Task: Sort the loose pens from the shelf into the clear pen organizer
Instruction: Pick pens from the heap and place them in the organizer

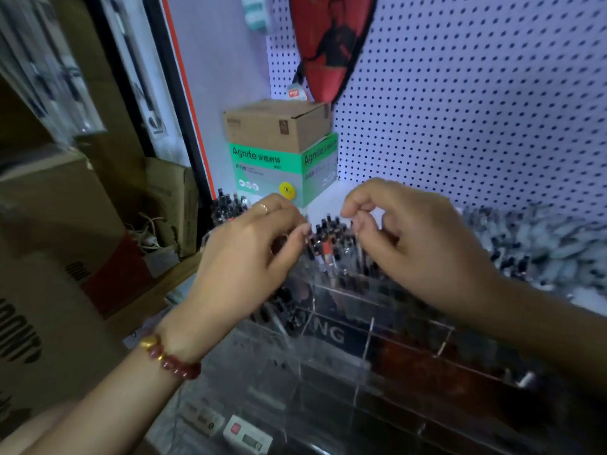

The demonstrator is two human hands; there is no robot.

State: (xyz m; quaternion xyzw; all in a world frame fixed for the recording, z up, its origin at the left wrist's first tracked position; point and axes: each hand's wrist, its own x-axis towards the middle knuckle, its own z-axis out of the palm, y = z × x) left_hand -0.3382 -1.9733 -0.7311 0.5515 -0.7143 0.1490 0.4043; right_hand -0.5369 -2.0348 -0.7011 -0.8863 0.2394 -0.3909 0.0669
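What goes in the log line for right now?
left hand: fingers curled over upright pens, grip unclear | right hand: same | clear organizer: partly filled | loose pens: piled right

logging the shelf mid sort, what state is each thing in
left hand, fingers curled over standing pens, grip unclear
right hand, fingers curled, grip unclear
clear pen organizer, upright, back compartments holding pens
loose pens, heaped on the shelf at right
cardboard box, stacked on green box

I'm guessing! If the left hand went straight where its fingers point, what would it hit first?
The left hand would probably meet the dark-capped pens standing in the clear organizer; blur hides depth.
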